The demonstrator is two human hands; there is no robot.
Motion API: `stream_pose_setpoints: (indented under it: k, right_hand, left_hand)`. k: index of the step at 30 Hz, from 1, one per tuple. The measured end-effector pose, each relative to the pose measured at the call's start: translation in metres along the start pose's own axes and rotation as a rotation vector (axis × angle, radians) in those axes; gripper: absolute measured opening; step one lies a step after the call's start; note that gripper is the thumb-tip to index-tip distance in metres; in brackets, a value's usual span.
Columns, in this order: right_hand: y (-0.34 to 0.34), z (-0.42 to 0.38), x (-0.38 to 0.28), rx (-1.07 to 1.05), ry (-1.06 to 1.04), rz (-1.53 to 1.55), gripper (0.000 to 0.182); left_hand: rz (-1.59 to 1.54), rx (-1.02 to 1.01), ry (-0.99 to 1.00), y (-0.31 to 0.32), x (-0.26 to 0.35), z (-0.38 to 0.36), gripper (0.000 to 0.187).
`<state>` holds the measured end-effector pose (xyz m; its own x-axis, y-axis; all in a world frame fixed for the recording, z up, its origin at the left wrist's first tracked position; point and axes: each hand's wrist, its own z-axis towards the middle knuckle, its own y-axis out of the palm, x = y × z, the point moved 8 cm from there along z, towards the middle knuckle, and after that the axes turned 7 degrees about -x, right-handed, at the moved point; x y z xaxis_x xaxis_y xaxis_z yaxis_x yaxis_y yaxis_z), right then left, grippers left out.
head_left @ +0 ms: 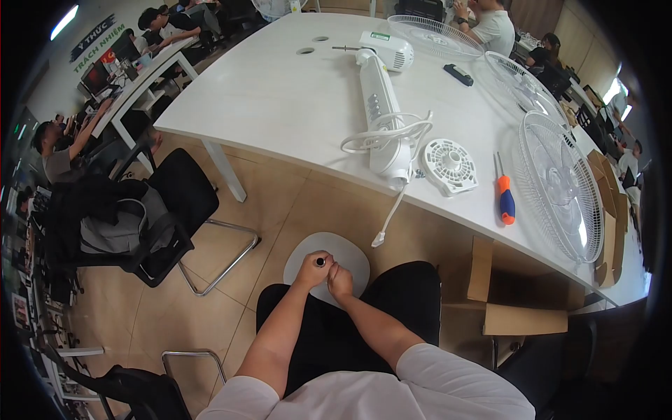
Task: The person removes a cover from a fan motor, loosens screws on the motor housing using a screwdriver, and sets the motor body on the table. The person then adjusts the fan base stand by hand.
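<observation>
My left hand [313,271] is wrapped round an upright tube [320,262], of which only the dark round top end shows. Pressed against it is my right hand [341,281], its fingers closed; what they grip is hidden. Both hands are above a rounded white base [353,257] between my knees. On the table ahead lies a white fan body [374,91] with its motor head [392,52] and a power cord [392,136] looped over it. The cord's plug [379,240] hangs over the table edge.
The white table [280,91] also carries a round fan part [449,166], a screwdriver [505,199], a small black object [458,74] and several fan grilles [560,185]. An open cardboard box [525,320] is at lower right, a black chair [183,185] at left. Other people sit farther off.
</observation>
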<state>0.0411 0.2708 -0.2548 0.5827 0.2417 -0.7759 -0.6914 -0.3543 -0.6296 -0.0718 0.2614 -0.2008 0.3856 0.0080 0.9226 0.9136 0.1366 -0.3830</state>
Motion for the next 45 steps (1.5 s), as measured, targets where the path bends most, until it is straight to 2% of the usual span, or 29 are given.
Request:
stream_pose_setpoints:
  k: [4, 6, 7, 9, 11, 13, 15, 16, 18, 22, 24, 25, 27, 28, 30, 31, 33, 34, 36, 37, 39, 43, 45]
  right_hand:
    - [-0.014, 0.005, -0.004, -0.047, -0.1, 0.055, 0.052]
    - [0.003, 0.005, 0.018, -0.612, 0.385, 0.342, 0.048]
    - [-0.004, 0.009, 0.018, -0.611, 0.379, 0.34, 0.048]
    - [-0.003, 0.009, 0.003, -0.858, 0.095, 0.033, 0.041]
    - [-0.006, 0.011, 0.002, -0.844, 0.064, 0.054, 0.038]
    - [-0.002, 0.015, 0.004, -0.825, 0.032, 0.074, 0.035]
    - [-0.01, 0.016, -0.008, -0.568, -0.266, -0.256, 0.035]
    - [-0.008, 0.009, -0.012, -0.562, -0.263, -0.259, 0.035]
    - [-0.016, 0.002, -0.014, -0.39, -0.16, -0.421, 0.037]
    - [-0.021, 0.002, -0.017, -0.421, -0.074, -0.428, 0.042]
    - [-0.017, 0.011, -0.019, -0.653, -0.14, -0.344, 0.045]
    - [-0.023, 0.02, -0.019, -0.653, -0.143, -0.345, 0.045]
    - [-0.006, 0.003, 0.011, -1.065, 0.456, 0.412, 0.05]
    - [-0.008, 0.003, 0.018, -1.064, 0.457, 0.413, 0.05]
    - [0.005, -0.013, 0.016, -1.259, 0.697, 0.954, 0.056]
    - [0.012, -0.013, 0.021, -1.258, 0.691, 0.954, 0.056]
    - [0.03, -0.023, 0.029, -1.219, 0.866, 1.185, 0.053]
    - [0.038, -0.026, 0.034, -1.221, 0.863, 1.182, 0.053]
    - [0.042, -0.025, 0.02, -1.196, 0.883, 1.511, 0.051]
    - [0.039, -0.025, 0.014, -1.198, 0.881, 1.507, 0.051]
    - [0.03, -0.024, 0.013, -1.031, 0.88, 1.366, 0.049]
    - [0.028, -0.021, 0.014, -0.915, 0.823, 1.261, 0.046]
    - [0.03, -0.007, 0.032, -0.806, 0.544, 0.983, 0.037]
  left_hand:
    - [-0.014, 0.022, -0.058, 0.0, -0.004, -0.004, 0.02]
    - [-0.025, 0.026, -0.063, -0.001, -0.005, -0.003, 0.02]
    - [-0.013, 0.011, -0.056, -0.001, -0.004, -0.003, 0.02]
    - [0.003, -0.004, -0.041, -0.001, -0.003, -0.001, 0.021]
    - [0.03, -0.033, -0.12, 0.001, -0.009, -0.002, 0.022]
    - [0.039, -0.041, -0.111, 0.001, -0.008, -0.001, 0.022]
    - [0.042, -0.048, -0.106, 0.002, -0.008, -0.001, 0.023]
    - [0.02, -0.036, -0.099, 0.001, -0.01, -0.001, 0.022]
    - [-0.005, -0.022, -0.088, 0.002, -0.009, -0.001, 0.022]
    - [-0.005, -0.016, -0.091, 0.002, -0.01, -0.002, 0.023]
    - [-0.005, -0.013, -0.113, 0.001, -0.01, -0.001, 0.023]
    - [-0.003, -0.024, -0.125, 0.0, -0.007, -0.002, 0.022]
    - [-0.002, -0.039, -0.139, 0.001, -0.007, -0.003, 0.022]
    - [-0.011, -0.044, -0.143, 0.002, -0.01, -0.003, 0.021]
    - [-0.017, -0.049, -0.144, 0.002, -0.011, -0.003, 0.021]
    - [0.0, -0.046, -0.12, 0.002, -0.007, -0.003, 0.021]
    - [0.017, -0.037, -0.093, 0.001, -0.003, -0.003, 0.022]
    - [0.009, -0.031, -0.121, 0.001, -0.005, -0.003, 0.022]
    - [0.0, -0.021, -0.146, 0.0, -0.007, -0.002, 0.022]
    - [0.01, -0.02, -0.134, 0.0, -0.006, -0.002, 0.022]
    - [0.02, -0.02, -0.123, 0.0, -0.006, -0.004, 0.023]
    - [0.002, -0.045, -0.158, 0.0, -0.008, -0.003, 0.022]
    - [-0.015, -0.047, -0.159, 0.001, -0.007, -0.004, 0.022]
